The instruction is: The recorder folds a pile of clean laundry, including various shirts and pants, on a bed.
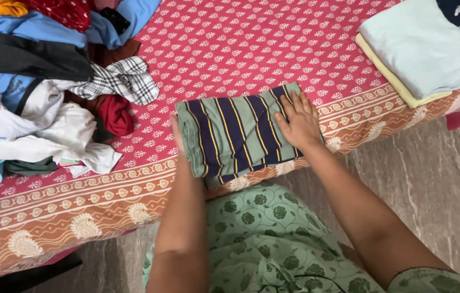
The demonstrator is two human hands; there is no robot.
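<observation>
The striped garment (pixel 235 133) lies folded into a compact rectangle at the near edge of the bed (pixel 251 43). The right hand (pixel 298 122) presses flat and open on it; the left hand (pixel 178 135) is tucked at its left edge, its grip hidden. A folded stack (pixel 420 49) sits to the right, while a heap of unfolded clothes (pixel 51 92) waits to the left.

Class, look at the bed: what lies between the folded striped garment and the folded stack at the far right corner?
Only bare patterned bedsheet separates the striped garment from the folded stack, seen in the head view.
</observation>
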